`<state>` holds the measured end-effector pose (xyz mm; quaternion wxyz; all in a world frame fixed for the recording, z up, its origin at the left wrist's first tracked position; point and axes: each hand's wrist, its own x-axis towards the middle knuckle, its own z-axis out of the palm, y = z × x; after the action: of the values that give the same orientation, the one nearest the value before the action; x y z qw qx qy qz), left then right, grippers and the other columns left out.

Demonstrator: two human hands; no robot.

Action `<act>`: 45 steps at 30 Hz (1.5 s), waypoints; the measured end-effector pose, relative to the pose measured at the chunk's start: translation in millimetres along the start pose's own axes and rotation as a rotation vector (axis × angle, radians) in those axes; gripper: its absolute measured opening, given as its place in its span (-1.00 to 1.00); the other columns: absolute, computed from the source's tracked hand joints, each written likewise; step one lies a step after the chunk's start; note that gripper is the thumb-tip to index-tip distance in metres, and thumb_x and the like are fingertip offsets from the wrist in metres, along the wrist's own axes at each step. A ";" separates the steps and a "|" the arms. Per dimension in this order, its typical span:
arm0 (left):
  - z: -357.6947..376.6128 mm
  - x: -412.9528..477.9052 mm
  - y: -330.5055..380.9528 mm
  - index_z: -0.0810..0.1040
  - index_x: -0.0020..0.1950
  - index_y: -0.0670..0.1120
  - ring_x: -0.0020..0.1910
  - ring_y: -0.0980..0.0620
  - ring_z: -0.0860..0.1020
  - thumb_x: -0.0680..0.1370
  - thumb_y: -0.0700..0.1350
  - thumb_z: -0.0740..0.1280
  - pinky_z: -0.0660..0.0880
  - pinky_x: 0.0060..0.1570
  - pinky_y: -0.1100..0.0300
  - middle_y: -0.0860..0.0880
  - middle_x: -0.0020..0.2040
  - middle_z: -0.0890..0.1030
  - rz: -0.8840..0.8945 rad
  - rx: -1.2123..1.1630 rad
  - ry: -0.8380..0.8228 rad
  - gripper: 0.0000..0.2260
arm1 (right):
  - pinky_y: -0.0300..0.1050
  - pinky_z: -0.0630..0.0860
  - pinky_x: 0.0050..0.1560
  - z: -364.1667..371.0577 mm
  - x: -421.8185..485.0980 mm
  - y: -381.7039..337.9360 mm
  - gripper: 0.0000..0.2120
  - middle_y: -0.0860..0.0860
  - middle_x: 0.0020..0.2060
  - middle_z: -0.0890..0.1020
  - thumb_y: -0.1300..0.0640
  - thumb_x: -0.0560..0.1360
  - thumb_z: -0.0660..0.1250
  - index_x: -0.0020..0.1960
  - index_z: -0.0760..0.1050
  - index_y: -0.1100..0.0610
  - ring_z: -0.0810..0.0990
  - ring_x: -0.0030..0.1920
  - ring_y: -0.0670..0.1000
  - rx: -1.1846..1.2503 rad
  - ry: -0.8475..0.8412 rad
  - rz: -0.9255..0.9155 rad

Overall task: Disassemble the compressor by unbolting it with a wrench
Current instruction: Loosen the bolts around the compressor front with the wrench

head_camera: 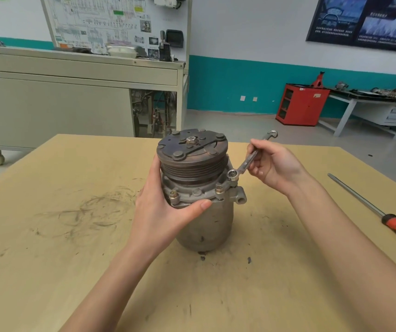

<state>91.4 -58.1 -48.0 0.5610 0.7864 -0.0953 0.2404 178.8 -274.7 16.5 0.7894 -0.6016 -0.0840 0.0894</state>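
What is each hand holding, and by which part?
The left hand grips the compressor around its bolted flange, below the pulley. The right hand pinches the wrench at mid-shank; its ring end sits on a flange bolt.

Upright grey compressor (206, 219), wrench (247, 164) ring apparently over bolt (232, 174)

The compressor (204, 221) is dull grey cast metal, matt and smudged, its pulley (192, 159) darker and rust-brown with a grooved rim, and the flange bolts (219, 189) have a yellowish plated look. The wrench (249, 159) is bright polished steel, glossy and smooth, while the screwdriver (381, 216) pairs a plain metal shaft with a red and black handle that looks like plastic. The counter (72, 236) is a pale tan board, matt, marked with dark greasy scuffs and swirls.
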 end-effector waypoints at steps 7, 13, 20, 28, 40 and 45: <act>-0.6 -0.5 1.3 0.11 0.50 0.27 0.37 0.16 0.41 0.19 0.38 0.47 0.38 0.35 -0.14 0.28 0.37 0.42 -0.003 0.016 -0.005 -0.04 | -0.18 0.51 -0.31 -1.1 -31.5 -27.3 -0.57 0.01 -0.44 0.51 -0.02 0.64 0.05 -0.34 0.37 0.11 0.51 -0.41 -0.04 0.238 0.099 -0.131; -0.9 -0.7 2.1 0.11 0.51 0.26 0.38 0.13 0.41 0.19 0.39 0.46 0.36 0.36 -0.16 0.26 0.38 0.43 -0.006 0.020 -0.007 -0.04 | -0.36 0.17 -0.51 22.8 -62.0 -24.1 -0.85 -0.14 -0.53 0.35 -0.05 0.50 0.29 -0.15 0.51 0.00 0.24 -0.52 -0.17 -0.856 0.177 -0.393; -1.5 -1.1 4.2 0.11 0.49 0.29 0.38 0.13 0.41 0.20 0.37 0.45 0.33 0.37 -0.17 0.28 0.36 0.43 0.000 0.024 -0.013 -0.07 | -0.25 0.18 -0.43 40.3 -70.9 3.9 -0.89 -0.10 -0.61 0.25 0.09 0.39 0.49 -0.18 0.56 -0.01 0.30 -0.50 -0.10 -1.173 0.159 -0.541; -1.6 -0.2 2.4 0.07 0.52 0.25 0.41 0.12 0.37 0.19 0.40 0.44 0.29 0.40 -0.16 0.27 0.41 0.39 -0.020 0.041 -0.030 -0.01 | -0.38 0.33 -0.45 34.4 -70.7 -50.5 -0.93 -0.11 -0.53 0.38 0.12 0.44 0.44 -0.20 0.60 -0.01 0.28 -0.52 -0.17 -0.700 0.250 -0.711; -2.9 0.5 1.7 0.05 0.49 0.32 0.42 0.12 0.36 0.18 0.40 0.44 0.29 0.41 -0.16 0.35 0.37 0.36 -0.023 0.044 -0.033 -0.03 | -0.16 0.33 -0.28 -105.5 -25.8 62.9 -0.89 0.08 -0.24 0.57 0.12 0.41 0.45 -0.21 0.57 0.13 0.51 -0.18 0.05 -1.376 0.437 0.387; -17.8 9.2 -10.4 -0.11 0.50 0.38 0.38 0.46 0.23 0.11 0.45 0.47 0.24 0.44 0.11 0.52 0.35 0.19 -0.033 -0.012 -0.125 0.11 | -0.16 0.26 -0.39 -98.8 -24.7 60.7 -0.80 0.01 -0.41 0.47 0.10 0.54 0.27 -0.16 0.59 0.16 0.40 -0.39 -0.01 -1.136 0.586 0.146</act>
<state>98.9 -36.8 -47.6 0.5625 0.7979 -0.1187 0.1812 176.1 -357.3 -68.6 0.3299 -0.9295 0.1419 -0.0836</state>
